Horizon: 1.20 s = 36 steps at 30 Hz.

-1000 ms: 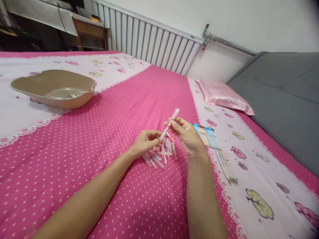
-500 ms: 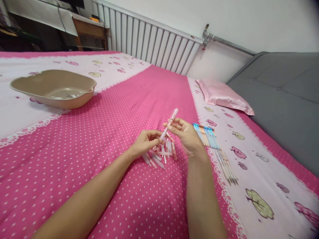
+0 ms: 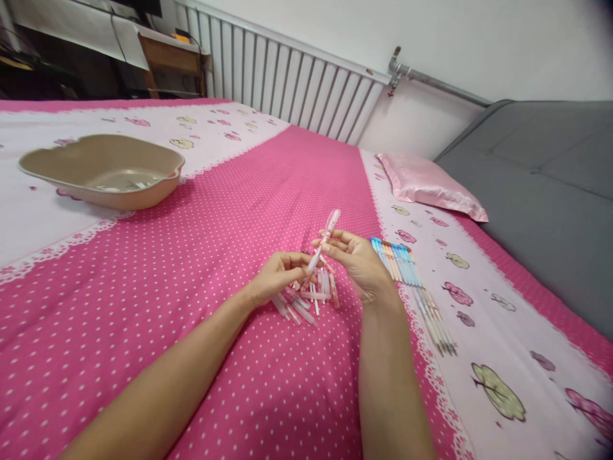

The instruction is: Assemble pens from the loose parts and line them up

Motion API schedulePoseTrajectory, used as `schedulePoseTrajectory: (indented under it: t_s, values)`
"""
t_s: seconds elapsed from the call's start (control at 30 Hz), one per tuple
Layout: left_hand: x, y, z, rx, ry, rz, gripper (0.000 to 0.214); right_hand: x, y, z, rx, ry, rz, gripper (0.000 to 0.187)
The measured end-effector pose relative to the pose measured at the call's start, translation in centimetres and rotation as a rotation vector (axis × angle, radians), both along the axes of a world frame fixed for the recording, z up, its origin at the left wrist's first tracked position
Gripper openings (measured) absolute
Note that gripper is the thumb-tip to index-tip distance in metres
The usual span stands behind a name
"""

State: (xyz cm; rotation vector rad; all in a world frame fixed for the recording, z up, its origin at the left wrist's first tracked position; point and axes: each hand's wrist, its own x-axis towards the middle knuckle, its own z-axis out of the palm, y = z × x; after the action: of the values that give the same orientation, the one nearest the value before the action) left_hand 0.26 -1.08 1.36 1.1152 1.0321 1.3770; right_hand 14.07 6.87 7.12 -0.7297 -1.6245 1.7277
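Note:
A pale pink pen (image 3: pixel 327 234) is held tilted between my two hands, its upper end pointing away and to the right. My left hand (image 3: pixel 280 276) pinches the lower end. My right hand (image 3: pixel 357 259) grips the pen around its middle, fingers closed on it. Below them, a loose pile of pink and white pens and pen parts (image 3: pixel 306 303) lies on the pink dotted bedspread (image 3: pixel 230 223), partly hidden by my left hand. To the right of my right hand, several blue and orange pens (image 3: pixel 400 259) lie side by side in a row.
A beige plastic basin (image 3: pixel 103 169) with a few small pale pieces inside stands on the bed at the left. Pale slim pens (image 3: pixel 433 319) lie below the blue row. A pink pillow (image 3: pixel 431 188) rests by the grey headboard (image 3: pixel 536 191). Behind the bed runs a white radiator (image 3: pixel 287 70).
Both hands keep hold of the pen. It has shifted very slightly to the left; the pile, rows and basin look the same.

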Motion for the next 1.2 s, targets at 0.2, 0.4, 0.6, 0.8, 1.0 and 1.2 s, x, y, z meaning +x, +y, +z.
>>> schedulePoseTrajectory:
  t_s: [0.2, 0.4, 0.6, 0.8, 1.0, 1.2]
  values:
    - [0.04, 0.08, -0.37, -0.003, -0.025, -0.031, 0.030, -0.14, 0.13, -0.19, 0.019, -0.022, -0.083, 0.036]
    - [0.12, 0.11, -0.27, 0.002, -0.003, -0.027, 0.036, -0.16, 0.18, -0.26, 0.033, -0.047, -0.098, 0.041]
    - [0.08, 0.23, -0.51, 0.010, -0.006, -0.036, 0.034, -0.32, 0.06, -0.30, 0.050, -0.055, -0.078, 0.037]
    - [0.11, 0.14, -0.34, 0.006, -0.037, -0.030, 0.035, -0.40, -0.05, -0.41, 0.041, -0.049, -0.061, 0.034]
    - [0.03, 0.09, -0.19, 0.017, -0.054, -0.003, 0.031, 0.19, -0.12, 0.11, -0.040, 0.093, 0.093, 0.041]
    - [0.02, 0.10, -0.14, 0.016, -0.069, -0.021, 0.032, 0.14, -0.02, -0.11, -0.049, 0.085, 0.109, 0.036]
